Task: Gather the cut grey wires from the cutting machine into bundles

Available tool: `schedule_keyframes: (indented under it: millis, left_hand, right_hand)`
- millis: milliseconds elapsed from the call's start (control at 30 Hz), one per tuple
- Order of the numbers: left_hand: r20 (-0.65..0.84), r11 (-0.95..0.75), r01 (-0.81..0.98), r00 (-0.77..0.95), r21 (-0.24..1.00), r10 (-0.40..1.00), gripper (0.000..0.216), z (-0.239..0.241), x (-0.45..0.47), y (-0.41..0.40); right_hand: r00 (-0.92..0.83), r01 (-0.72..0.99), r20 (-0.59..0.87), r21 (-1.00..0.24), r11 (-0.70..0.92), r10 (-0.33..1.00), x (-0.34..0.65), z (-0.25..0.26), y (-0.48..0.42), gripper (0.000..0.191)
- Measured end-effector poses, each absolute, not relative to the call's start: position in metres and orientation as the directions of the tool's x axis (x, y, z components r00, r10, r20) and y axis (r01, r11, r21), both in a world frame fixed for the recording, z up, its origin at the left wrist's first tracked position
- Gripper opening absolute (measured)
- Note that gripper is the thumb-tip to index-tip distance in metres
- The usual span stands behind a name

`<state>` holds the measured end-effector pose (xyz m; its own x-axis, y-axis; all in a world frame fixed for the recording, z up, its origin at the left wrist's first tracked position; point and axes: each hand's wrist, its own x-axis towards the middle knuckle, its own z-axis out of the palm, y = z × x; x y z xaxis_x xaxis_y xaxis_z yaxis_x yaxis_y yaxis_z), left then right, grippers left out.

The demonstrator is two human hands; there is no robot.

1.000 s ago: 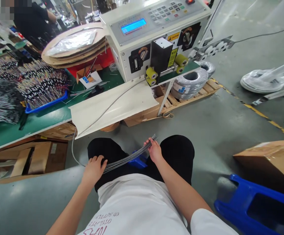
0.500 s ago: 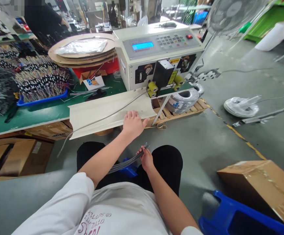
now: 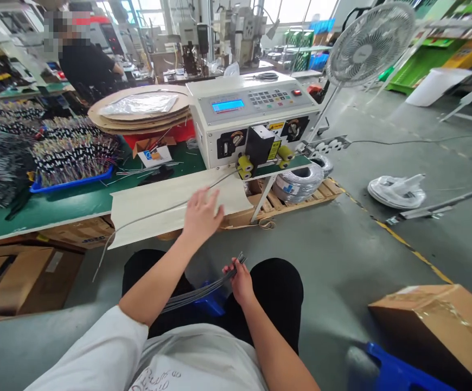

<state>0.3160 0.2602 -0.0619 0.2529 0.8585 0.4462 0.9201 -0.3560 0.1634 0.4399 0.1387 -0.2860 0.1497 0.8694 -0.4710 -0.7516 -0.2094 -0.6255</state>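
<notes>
My left hand [image 3: 202, 215] is over the cream sheet-metal tray [image 3: 150, 231], its fingers stretched out and apart, with nothing in it. Just beyond its fingertips a single grey cable [image 3: 154, 216] runs along the tray, from the yellow rollers [image 3: 244, 167] of the wire-cutting machine [image 3: 215, 122] to past the tray's left end. Whether my fingers touch the cable or tray, I cannot tell. Above my lap, my right hand [image 3: 241, 281] is closed around a bundle of cut grey cables [image 3: 197, 295]. Their ends stick out above the fist, while the rest trails left behind my left forearm.
On the green bench [image 3: 57, 216] stand a blue bin [image 3: 73, 182] of wires and stacked cardboard discs [image 3: 138, 127]. Cable coils [image 3: 299, 182] lie on a pallet at right. Cardboard boxes [image 3: 435, 326], a blue stool [image 3: 402, 372] and a fan [image 3: 370, 46] stand around. Another person [image 3: 83, 65] works behind.
My left hand has moved left along the tray, and its fingers have spread. My right hand keeps hold of the cable bundle. The view has tilted up slightly.
</notes>
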Motion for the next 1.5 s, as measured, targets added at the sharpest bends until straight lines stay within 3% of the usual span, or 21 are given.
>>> schedule_keyframes:
  millis: [100,300,467,600,800,933,1167,1500]
  left_hand:
    - [0.492,-0.261,0.959,0.176,0.111,0.853,0.06,-0.069,0.271,0.257]
    - [0.484,-0.366,0.929,0.294,0.059,0.824,0.062,-0.089,0.223,0.239]
    - [0.424,-0.334,0.942,0.289,0.034,0.858,0.062,-0.095,0.211,0.231]
    - [0.342,-0.391,0.92,0.368,-0.002,0.865,0.045,-0.094,0.197,0.227]
    - [0.457,-0.583,0.813,0.525,-0.019,0.718,0.014,-0.104,0.169,0.182]
    - [0.31,-0.665,0.747,0.625,0.028,0.716,0.013,-0.141,0.174,0.123]
    - [0.029,-0.553,0.813,0.558,0.184,0.829,0.029,-0.206,0.192,0.06]
    - [-0.071,-0.499,0.852,0.514,0.16,0.855,0.033,-0.199,0.187,0.054]
  right_hand:
    - [0.164,-0.735,-0.454,-0.649,-0.199,0.876,0.44,-0.284,0.139,0.042]
    - [0.198,-0.738,-0.467,-0.65,-0.183,0.862,0.437,-0.284,0.142,0.046]
    - [0.178,-0.735,-0.486,-0.644,-0.212,0.856,0.434,-0.284,0.144,0.041]
    - [0.164,-0.746,-0.459,-0.637,-0.195,0.873,0.433,-0.283,0.143,0.037]
    - [0.127,-0.795,-0.43,-0.583,-0.168,0.894,0.434,-0.283,0.142,0.038]
    - [0.124,-0.81,-0.44,-0.563,-0.166,0.889,0.433,-0.279,0.142,0.038]
    - [0.144,-0.833,-0.466,-0.534,-0.147,0.873,0.43,-0.275,0.137,0.026]
    - [0.209,-0.832,-0.479,-0.545,-0.102,0.853,0.426,-0.282,0.138,0.027]
